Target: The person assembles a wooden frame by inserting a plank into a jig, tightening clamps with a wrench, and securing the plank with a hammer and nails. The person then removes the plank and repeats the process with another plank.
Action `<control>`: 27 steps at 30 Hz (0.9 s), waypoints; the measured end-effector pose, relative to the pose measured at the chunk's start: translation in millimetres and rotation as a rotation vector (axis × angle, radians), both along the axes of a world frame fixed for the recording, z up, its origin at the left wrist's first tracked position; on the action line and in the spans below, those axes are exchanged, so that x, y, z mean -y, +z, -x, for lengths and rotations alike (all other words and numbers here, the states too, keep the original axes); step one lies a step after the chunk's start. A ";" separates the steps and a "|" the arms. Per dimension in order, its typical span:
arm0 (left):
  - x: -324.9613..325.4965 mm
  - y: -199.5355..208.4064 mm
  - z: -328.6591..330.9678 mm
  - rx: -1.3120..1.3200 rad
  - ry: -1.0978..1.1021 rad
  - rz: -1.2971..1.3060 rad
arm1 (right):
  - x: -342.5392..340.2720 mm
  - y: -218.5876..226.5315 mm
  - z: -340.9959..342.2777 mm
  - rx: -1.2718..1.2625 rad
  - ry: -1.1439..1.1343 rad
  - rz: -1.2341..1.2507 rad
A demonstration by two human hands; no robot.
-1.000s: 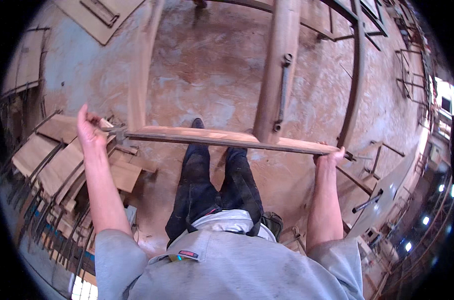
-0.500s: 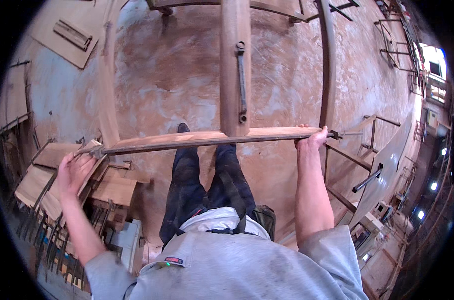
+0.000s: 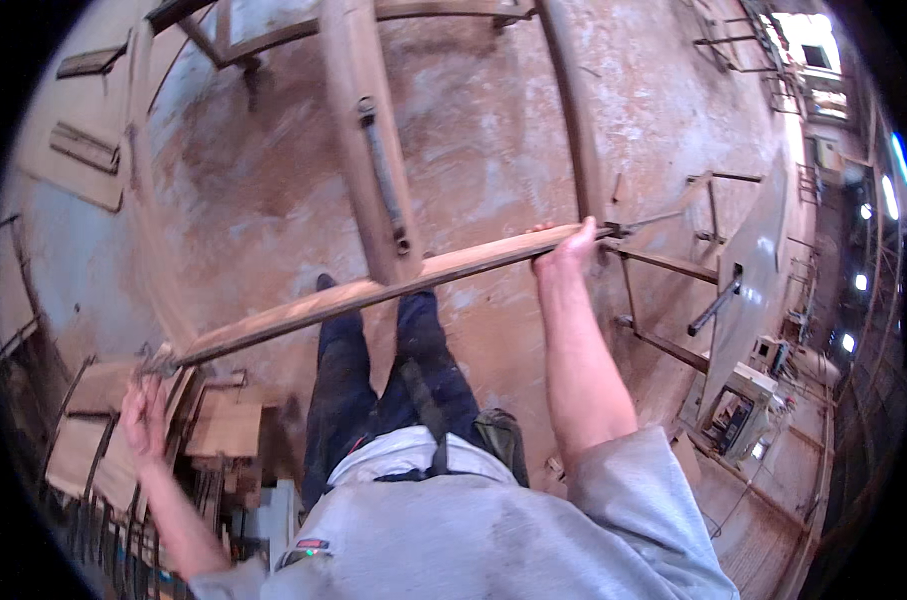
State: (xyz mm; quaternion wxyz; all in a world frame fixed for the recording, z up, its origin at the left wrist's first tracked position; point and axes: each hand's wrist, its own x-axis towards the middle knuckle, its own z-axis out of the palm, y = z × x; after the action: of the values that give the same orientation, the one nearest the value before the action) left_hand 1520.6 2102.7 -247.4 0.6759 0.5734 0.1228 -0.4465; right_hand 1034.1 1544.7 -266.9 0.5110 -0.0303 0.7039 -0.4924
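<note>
A wooden frame [image 3: 474, 254] is held level with the person's thighs, its near rail crossing in front of the legs and its far part cut off by the upper edge of the view. The rail is tilted across the view, the left end nearer the body and the right end farther away. Along its near edge a dark metal bar [image 3: 384, 294] is seen. From the rail, a middle board [image 3: 354, 60] is extended away from the body, and on it a long wrench [image 3: 382, 180] is laid lengthwise. The frame is flanked by a left side piece [image 3: 142, 200] and a right side piece [image 3: 571, 100].

By the right hand [image 3: 564, 257] the rail is gripped near its right end, the thumb set along the top and the fingers partly hidden by the wood. The right forearm [image 3: 584, 370] is stretched forward from a grey sleeve [image 3: 629, 480], nearly upright in the view.

The left hand [image 3: 146, 415] is placed at the rail's left end, its fingers bent upward against the metal fitting there; whether they are closed on it cannot be told through the blur. The left forearm [image 3: 179, 520] is slanted up and leftward, lower than the right.

Below, dark trousers [image 3: 339, 400] are seen above a mottled floor [image 3: 474, 150]. At the left, boards [image 3: 89, 450] are stacked beneath the left hand.
</note>
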 end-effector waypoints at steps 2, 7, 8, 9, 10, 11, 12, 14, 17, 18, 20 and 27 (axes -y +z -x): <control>26.3 39.3 -13.2 -0.045 -0.289 -0.231 | -3.5 9.5 -16.9 0.014 0.003 -0.015; 76.0 34.8 -22.1 -0.029 -0.495 -0.814 | -3.3 11.9 -23.7 0.118 -0.027 -0.007; 70.9 21.0 -27.0 0.015 -0.513 -0.903 | -4.5 10.3 -24.0 0.117 -0.033 0.004; 62.2 9.4 -31.9 0.055 -0.517 -0.929 | -4.9 9.0 -24.7 0.115 -0.037 0.015; 52.7 -2.9 -35.2 0.090 -0.526 -0.954 | -5.7 8.1 -20.8 0.108 -0.044 0.024; 49.3 -9.3 -33.9 0.126 -0.534 -0.982 | -5.8 6.3 -16.5 0.110 -0.043 0.023; 44.8 -17.3 -28.4 0.202 -0.411 -0.923 | -4.0 4.8 -12.9 0.113 -0.039 0.022; 18.2 -36.5 -22.7 0.278 -0.266 -0.817 | -6.3 10.9 -22.5 0.079 -0.020 -0.001; 3.1 -69.6 -14.1 0.433 -0.136 -0.655 | -5.3 9.1 -16.0 0.072 -0.018 0.001; -16.8 -92.2 -13.5 0.516 -0.065 -0.643 | -4.3 5.3 -18.6 0.111 0.036 -0.004; -14.8 -103.4 -4.2 0.618 0.045 -0.534 | -6.7 8.4 -16.9 0.086 0.059 -0.004; 22.4 -68.1 17.6 0.599 -0.015 -0.541 | -5.4 4.9 -13.2 0.051 0.085 0.006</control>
State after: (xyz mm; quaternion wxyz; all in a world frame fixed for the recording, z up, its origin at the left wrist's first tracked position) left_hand 1503.0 2080.3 -315.5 0.5029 0.8364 0.0291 -0.2160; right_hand 1047.3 1550.1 -262.0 0.5491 -0.0493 0.6872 -0.4731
